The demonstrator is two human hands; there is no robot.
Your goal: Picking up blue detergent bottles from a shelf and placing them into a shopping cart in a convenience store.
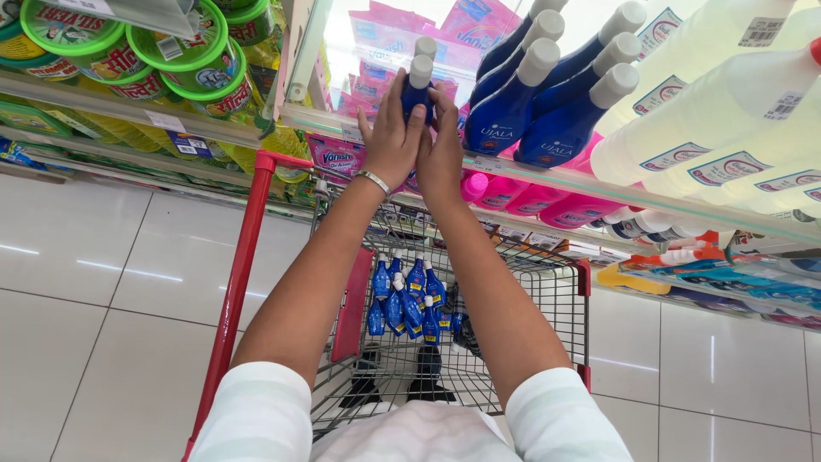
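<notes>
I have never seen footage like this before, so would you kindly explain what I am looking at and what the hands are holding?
This is one picture from a camera worn on a person's head, looking down their arms. No machine is involved: both bare hands work at a shop shelf. The left hand and right hand together clasp small blue bottles with white caps at the shelf edge. Larger blue bottles stand beside them. Below is a red wire trolley with more small blue bottles lying inside.

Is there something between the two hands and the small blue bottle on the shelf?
Nothing visible. The left hand and right hand already touch the small blue bottle from both sides at the shelf edge.
</notes>
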